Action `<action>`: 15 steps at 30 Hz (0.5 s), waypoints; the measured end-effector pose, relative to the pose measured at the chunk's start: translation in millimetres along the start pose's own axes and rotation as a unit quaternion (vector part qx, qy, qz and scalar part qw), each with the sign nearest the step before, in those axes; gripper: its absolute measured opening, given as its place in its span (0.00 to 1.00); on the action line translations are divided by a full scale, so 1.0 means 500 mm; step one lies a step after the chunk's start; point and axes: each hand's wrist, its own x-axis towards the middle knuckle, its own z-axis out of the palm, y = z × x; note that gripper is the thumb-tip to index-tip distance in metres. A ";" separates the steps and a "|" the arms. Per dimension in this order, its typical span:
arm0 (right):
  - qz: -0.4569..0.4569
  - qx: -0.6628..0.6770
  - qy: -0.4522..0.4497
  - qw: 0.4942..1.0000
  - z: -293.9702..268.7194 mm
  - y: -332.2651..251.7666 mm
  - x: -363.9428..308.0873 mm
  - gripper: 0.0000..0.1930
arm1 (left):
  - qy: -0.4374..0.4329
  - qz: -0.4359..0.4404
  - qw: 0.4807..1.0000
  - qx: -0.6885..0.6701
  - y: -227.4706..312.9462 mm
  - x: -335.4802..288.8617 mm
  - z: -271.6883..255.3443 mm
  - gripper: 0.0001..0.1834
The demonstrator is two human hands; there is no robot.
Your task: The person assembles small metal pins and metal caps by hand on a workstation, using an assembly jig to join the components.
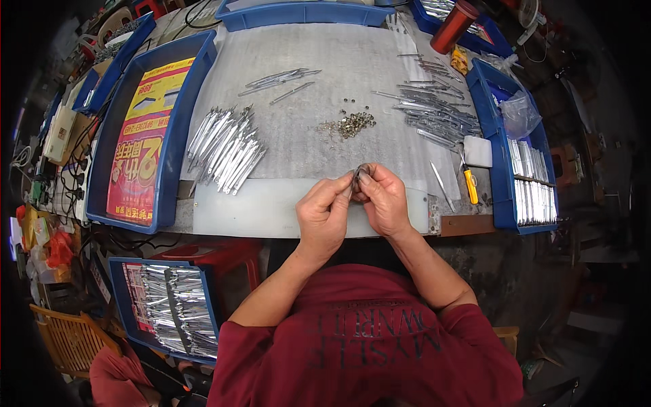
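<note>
Both my hands meet over the white board (258, 210) at the table's near edge. My left hand (323, 211) is closed in a pinch, and my right hand (384, 198) is closed beside it, fingertips together. Something small and dark shows between the fingers; its kind is hidden. Just beyond my hands lies a loose pile of small brass-coloured rings or nuts (352, 125). To the left sits a heap of thin silver metal strips (227, 146); farther off are a few more strips (281, 79). Another heap of slim metal strips (437, 112) spreads on the right.
A blue tray (193, 81) lined with printed paper stands left. On the right are a blue bin (498, 156) of metal strips, a yellow-handled screwdriver (470, 183), a white block (478, 151) and a red cylinder (454, 26). Below left, another blue tray (211, 298) holds strips.
</note>
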 end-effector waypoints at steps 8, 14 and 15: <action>-0.050 -0.060 0.013 0.997 0.000 0.011 -0.005 0.09 | 0.009 -0.009 1.000 0.001 -0.003 0.002 0.007 0.09; -0.068 -0.148 0.035 0.986 0.009 0.006 -0.002 0.12 | 0.015 -0.043 0.998 -0.031 -0.011 0.002 0.009 0.09; -0.077 -0.169 0.028 0.982 0.007 0.006 0.000 0.12 | 0.015 -0.042 0.998 -0.031 -0.011 0.002 0.009 0.09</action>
